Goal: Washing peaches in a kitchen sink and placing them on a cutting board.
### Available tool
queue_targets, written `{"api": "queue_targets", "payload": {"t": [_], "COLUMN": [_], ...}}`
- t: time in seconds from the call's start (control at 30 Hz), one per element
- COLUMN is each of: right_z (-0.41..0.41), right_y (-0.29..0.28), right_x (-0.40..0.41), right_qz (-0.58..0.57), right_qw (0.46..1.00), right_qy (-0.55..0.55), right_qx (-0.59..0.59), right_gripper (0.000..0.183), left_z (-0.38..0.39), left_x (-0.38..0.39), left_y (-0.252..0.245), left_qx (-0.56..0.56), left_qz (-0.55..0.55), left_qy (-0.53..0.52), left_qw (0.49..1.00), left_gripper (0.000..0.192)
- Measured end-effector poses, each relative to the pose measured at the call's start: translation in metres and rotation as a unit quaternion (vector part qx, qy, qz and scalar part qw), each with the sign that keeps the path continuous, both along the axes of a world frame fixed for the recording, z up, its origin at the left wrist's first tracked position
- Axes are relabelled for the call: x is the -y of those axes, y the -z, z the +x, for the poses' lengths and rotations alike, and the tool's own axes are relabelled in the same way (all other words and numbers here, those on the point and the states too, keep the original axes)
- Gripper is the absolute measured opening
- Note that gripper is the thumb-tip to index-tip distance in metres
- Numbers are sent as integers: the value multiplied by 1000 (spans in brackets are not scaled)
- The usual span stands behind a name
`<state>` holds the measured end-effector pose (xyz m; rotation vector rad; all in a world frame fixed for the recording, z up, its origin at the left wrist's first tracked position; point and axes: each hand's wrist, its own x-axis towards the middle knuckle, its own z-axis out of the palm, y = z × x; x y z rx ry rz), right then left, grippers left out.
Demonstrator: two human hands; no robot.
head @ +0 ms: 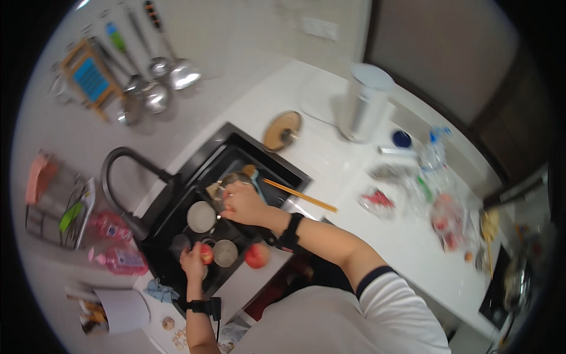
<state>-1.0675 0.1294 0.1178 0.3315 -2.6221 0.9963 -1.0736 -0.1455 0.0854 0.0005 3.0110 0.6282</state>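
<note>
My left hand (193, 261) grips a red, round fruit (206, 255), probably an apple or peach, over the near part of a black sink (230, 283). Beside it in the sink stand a white cup (201, 217) and a second pale cup (225, 253). My right hand (242, 204) is farther in, its fingers closed on the edge of a round shiny vessel (234, 178); blur and the hand hide most of it. A light-blue-handled brush (255, 179) lies just beyond. Another red fruit (257, 255) rests on the counter at the sink's near edge.
A black faucet (128, 150) arches over the sink's left side. Wooden chopsticks (305, 196) jut over the right rim. Behind are a glass lid (283, 131) and a tall white appliance (366, 104). Plastic bags (446, 221) lie right; pink soap bottles (126, 260) stand left.
</note>
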Motion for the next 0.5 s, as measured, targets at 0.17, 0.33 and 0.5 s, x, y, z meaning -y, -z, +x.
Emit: {"api": "queue_targets", "payload": {"t": [0.17, 0.33, 0.5], "right_z": [-45, -138, -244], "right_y": [-28, -72, -138], "right_x": [-14, -136, -208], "right_qz": [-60, -168, -205], "right_qw": [994, 984, 974], "right_qy": [-94, -46, 47], "right_qx": [-5, 46, 89], "right_gripper": [53, 44, 47], "left_z": [-43, -49, -15], "left_x": [62, 35, 25], "left_y": [25, 28, 23], "left_qx": [113, 31, -200], "left_qz": [535, 164, -161], "left_qy": [-134, -250, -300], "left_qw": [826, 954, 919], "left_gripper": [53, 70, 65]}}
